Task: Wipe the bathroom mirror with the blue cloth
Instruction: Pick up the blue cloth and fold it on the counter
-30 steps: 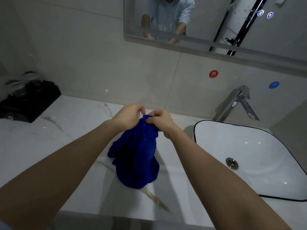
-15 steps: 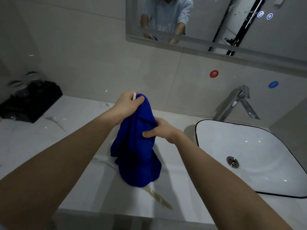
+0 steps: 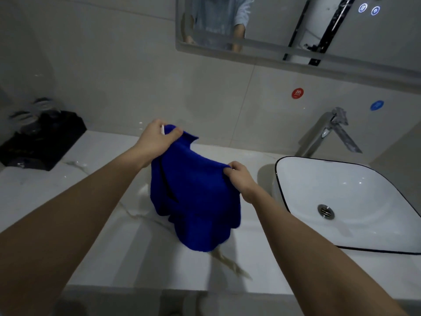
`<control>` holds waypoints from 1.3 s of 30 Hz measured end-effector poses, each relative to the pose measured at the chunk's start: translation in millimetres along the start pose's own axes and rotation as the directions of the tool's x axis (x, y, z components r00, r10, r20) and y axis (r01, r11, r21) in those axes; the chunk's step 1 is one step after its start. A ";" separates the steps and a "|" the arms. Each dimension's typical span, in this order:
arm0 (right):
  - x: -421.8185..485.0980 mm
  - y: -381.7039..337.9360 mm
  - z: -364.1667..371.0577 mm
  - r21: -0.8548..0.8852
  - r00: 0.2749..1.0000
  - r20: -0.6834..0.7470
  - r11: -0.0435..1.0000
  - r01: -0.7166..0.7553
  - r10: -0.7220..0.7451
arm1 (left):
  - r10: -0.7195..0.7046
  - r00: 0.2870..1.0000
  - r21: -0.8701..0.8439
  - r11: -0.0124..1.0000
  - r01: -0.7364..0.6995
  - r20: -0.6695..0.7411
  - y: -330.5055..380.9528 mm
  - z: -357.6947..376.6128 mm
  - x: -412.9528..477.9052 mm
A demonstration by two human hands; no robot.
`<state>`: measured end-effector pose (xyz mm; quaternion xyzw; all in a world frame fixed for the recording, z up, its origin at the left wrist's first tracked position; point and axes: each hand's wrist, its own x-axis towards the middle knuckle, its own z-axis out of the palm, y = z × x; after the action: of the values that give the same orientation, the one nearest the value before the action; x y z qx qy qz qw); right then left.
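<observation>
Both my hands are up over the white marble countertop (image 3: pixel 95 201), holding the deep blue terry cloth (image 3: pixel 193 192) between them. My left hand (image 3: pixel 157 139) is pinched closed on the cloth's upper left corner, thumb on top, and a small white tag sticks out by the fingers. My right hand (image 3: pixel 241 179) is lower and closer to the sink, fingers clamped on the cloth's right edge. The cloth is stretched between the two grips and the rest hangs down in folds, its bottom hem over the counter; I can't tell if it touches the surface. The wall-mounted rectangular mirror (image 3: pixel 341 30) is above and behind, well apart from the cloth, not yet wiped. It reflects a light blue shirt and two forearms. To my right sits the white rectangular basin with a thin black rim (image 3: pixel 341 195), and the chrome tap (image 3: pixel 330 131) is behind it. A round red sticker (image 3: pixel 297 93) and a round blue sticker (image 3: pixel 377 105) are on the tiled wall. A black tray (image 3: pixel 43 142) with blurry items sits at the far left of the counter.
</observation>
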<state>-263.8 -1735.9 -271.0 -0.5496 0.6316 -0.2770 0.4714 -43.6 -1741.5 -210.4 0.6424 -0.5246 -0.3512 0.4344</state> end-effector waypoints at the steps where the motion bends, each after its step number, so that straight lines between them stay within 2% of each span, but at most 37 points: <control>1: -2.0 2.0 -1.8 -0.037 0.998 0.055 0.999 -0.007 0.009 | -0.041 0.995 0.044 0.998 0.037 0.092 -7.2 -3.9 -1.6; 3: -6.0 11.0 -5.3 -0.194 0.980 0.187 0.981 -0.022 0.060 | -0.075 0.982 0.134 0.990 0.051 0.176 -19.6 -9.2 -3.1; 5: -10.3 23.5 -6.6 -0.364 0.958 0.243 0.929 -0.057 0.154 | -0.036 0.993 0.083 0.996 0.026 0.115 -25.1 -10.1 -5.4; 8: -17.8 38.9 -5.8 -0.447 0.937 0.241 0.886 -0.124 0.253 | 0.015 1.000 -0.013 1.000 -0.015 0.004 -24.4 -5.8 -9.4; 11: -24.5 45.3 -5.9 -0.574 0.929 0.232 0.812 -0.107 0.287 | 0.059 0.998 0.031 0.998 -0.058 -0.022 -18.3 0.0 -14.5; 13: -28.7 47.3 -10.1 -0.619 0.949 0.191 0.781 -0.083 0.253 | 0.054 0.998 0.080 0.995 -0.053 -0.016 -14.9 3.6 -19.7; 16: -33.8 49.3 -21.5 -0.549 0.983 0.088 0.831 -0.090 0.164 | 0.047 0.999 0.176 0.984 -0.041 -0.028 -14.1 5.8 -30.1; 18: -43.8 50.9 -33.0 -0.498 0.993 0.039 0.864 -0.075 0.109 | 0.023 0.996 0.154 0.988 -0.010 -0.083 -14.8 5.9 -42.7; 23: -77.6 64.8 -59.3 -0.645 0.988 0.088 0.763 -0.041 0.127 | -0.067 0.984 0.014 0.997 0.070 -0.165 -22.4 6.4 -84.9; 27: -106.9 76.0 -64.7 -0.648 0.988 0.098 0.761 -0.029 0.121 | -0.151 0.985 0.144 0.976 0.162 -0.086 -33.4 11.5 -126.9; 31: -128.1 80.7 -63.7 -0.571 0.981 0.158 0.821 0.001 0.109 | -0.282 0.958 0.254 0.932 0.259 0.057 -42.5 9.6 -167.2; 34: -136.4 81.0 -61.2 -0.543 0.986 0.158 0.839 0.039 0.057 | -0.275 0.959 0.242 0.938 0.250 0.074 -47.8 6.0 -184.7; 39: -133.0 79.7 -49.6 -0.529 0.996 0.022 0.844 0.087 -0.089 | -0.170 0.985 0.117 0.978 0.171 -0.020 -55.3 6.2 -187.4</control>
<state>-349.5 -1597.8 -281.5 -0.6861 0.6583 -0.1149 0.2876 -66.9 -1555.3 -264.9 0.7114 -0.4855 -0.3523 0.3662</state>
